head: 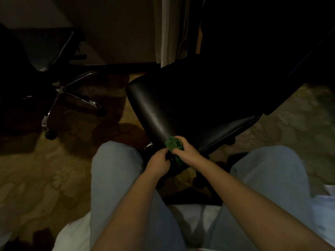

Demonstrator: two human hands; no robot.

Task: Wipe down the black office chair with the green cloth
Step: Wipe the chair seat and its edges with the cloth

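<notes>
The right hand (186,149) clutches the green cloth (173,143) at the near corner of the black office chair (181,105); the left hand (157,163) curls just beside it, and I cannot tell what it grips.

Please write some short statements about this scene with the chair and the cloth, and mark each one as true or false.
1. The right hand grips the green cloth. True.
2. The green cloth lies loose in the middle of the seat of the black office chair. False: it is held at the seat's near edge, close to the person's knees.
3. A second chair with a shiny metal base stands to the left. True.
4. The floor is bare wood. False: it is a patterned carpet.
</notes>
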